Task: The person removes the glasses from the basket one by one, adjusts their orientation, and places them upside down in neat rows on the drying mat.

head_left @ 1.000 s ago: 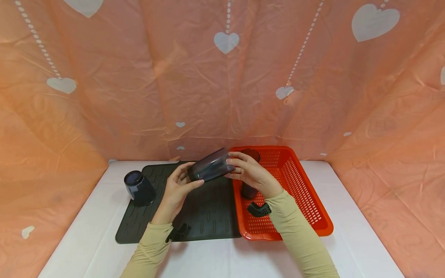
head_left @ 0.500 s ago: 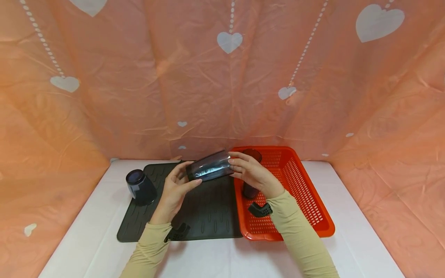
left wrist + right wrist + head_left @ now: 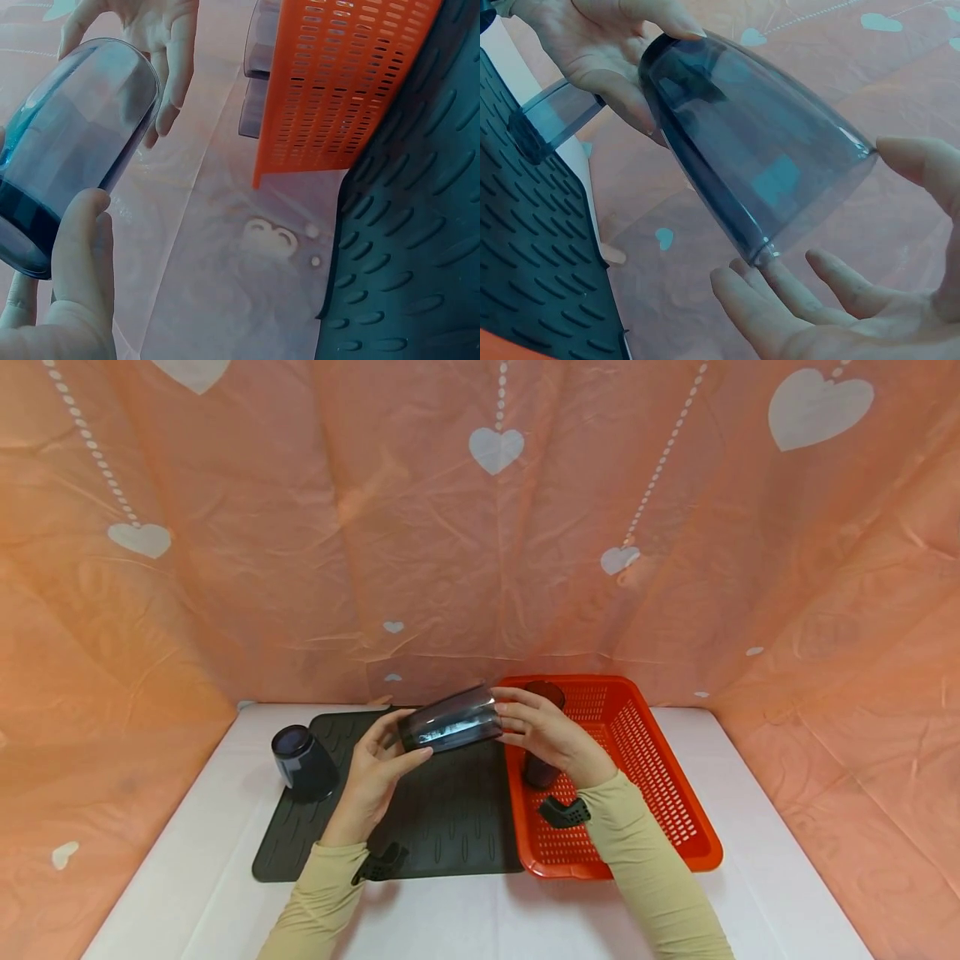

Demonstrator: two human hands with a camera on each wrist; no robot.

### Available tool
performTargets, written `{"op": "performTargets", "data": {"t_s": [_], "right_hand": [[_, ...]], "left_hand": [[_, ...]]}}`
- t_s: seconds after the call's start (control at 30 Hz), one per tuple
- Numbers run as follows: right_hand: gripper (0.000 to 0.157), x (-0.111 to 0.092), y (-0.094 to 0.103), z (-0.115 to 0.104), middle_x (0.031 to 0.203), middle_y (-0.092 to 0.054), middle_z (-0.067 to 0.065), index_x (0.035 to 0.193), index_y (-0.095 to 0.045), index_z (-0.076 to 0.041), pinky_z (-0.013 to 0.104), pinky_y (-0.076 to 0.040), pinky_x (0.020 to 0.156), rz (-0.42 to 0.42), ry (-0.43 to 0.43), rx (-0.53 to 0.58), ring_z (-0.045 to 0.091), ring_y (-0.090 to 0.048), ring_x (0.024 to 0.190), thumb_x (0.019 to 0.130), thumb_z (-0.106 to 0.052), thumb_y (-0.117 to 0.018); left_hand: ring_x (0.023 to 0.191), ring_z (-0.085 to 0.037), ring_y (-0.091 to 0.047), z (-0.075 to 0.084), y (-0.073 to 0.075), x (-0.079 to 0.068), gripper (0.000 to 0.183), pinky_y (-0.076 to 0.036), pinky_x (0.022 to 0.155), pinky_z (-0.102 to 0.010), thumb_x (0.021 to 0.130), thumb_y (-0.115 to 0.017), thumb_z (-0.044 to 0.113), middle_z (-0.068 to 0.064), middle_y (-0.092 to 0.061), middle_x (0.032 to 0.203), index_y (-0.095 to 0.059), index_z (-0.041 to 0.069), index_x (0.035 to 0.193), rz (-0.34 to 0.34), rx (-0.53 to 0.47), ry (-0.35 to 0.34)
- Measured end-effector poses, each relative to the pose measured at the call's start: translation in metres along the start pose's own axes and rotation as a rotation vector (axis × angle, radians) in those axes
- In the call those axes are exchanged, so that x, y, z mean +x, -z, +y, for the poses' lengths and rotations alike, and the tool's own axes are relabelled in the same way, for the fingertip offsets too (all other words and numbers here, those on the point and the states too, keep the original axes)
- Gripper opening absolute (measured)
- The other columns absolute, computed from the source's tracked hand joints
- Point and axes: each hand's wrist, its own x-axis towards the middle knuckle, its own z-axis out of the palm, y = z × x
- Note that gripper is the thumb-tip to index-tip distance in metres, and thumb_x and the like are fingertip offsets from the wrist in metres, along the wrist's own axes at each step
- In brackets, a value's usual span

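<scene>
While the glass (image 3: 450, 720), up left of the basket (image 3: 519, 839), sits flatter than a second ago, left hand (image 3: 375, 768) grips its base, right hand (image 3: 545, 732) pinches its rim; tilting looks paused.

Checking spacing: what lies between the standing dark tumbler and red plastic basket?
Head view: black ridged mat, with the left hand and held smoky translucent tumbler above it.

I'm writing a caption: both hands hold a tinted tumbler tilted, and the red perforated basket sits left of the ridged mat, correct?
Wrong side: the red perforated basket sits right of the ridged mat, as the head view shows. The left hand and right hand do hold the tinted tumbler tilted.
</scene>
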Motion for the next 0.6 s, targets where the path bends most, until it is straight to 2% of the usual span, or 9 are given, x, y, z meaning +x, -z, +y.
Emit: {"op": "performTargets", "data": {"t_s": [0.17, 0.37, 0.47, 0.6], "right_hand": [[0.048, -0.002, 0.002, -0.002, 0.115, -0.059, 0.003, 0.141, -0.039, 0.0, 0.044, -0.042, 0.101, 0.002, -0.012, -0.017, 0.02, -0.058, 0.102, 0.096, -0.008, -0.053], [0.051, -0.004, 0.006, -0.003, 0.124, -0.057, 0.008, 0.144, -0.032, 0.005, 0.049, -0.036, 0.105, -0.01, -0.001, -0.025, 0.026, -0.056, 0.112, 0.097, -0.006, -0.05], [0.053, -0.006, 0.009, -0.004, 0.133, -0.052, 0.015, 0.145, -0.028, 0.006, 0.05, -0.035, 0.105, -0.016, 0.002, -0.027, 0.03, -0.051, 0.119, 0.098, -0.006, -0.048], [0.051, -0.008, 0.013, -0.004, 0.143, -0.04, 0.025, 0.145, -0.029, 0.005, 0.052, -0.034, 0.105, -0.015, -0.01, -0.024, 0.036, -0.044, 0.127, 0.1, -0.008, -0.047]], "left_hand": [[0.109, -0.027, -0.055, -0.001, 0.002, -0.001, 0.059, -0.053, 0.083, -0.032, 0.077, -0.067, -0.019, -0.01, -0.051, 0.12, -0.052, 0.004, 0.129, 0.013, 0.007, 0.004], [0.109, -0.027, -0.056, -0.003, 0.005, -0.002, 0.058, -0.053, 0.082, -0.032, 0.077, -0.067, -0.019, -0.009, -0.051, 0.119, -0.052, 0.004, 0.129, 0.007, 0.002, 0.004], [0.109, -0.027, -0.056, -0.003, 0.005, -0.001, 0.059, -0.054, 0.08, -0.031, 0.077, -0.067, -0.019, -0.01, -0.05, 0.119, -0.052, 0.004, 0.129, 0.005, -0.003, 0.005], [0.111, -0.028, -0.056, -0.002, 0.007, -0.001, 0.061, -0.055, 0.079, -0.031, 0.076, -0.068, -0.02, -0.012, -0.046, 0.123, -0.051, 0.003, 0.13, 0.006, -0.001, 0.012]]}}
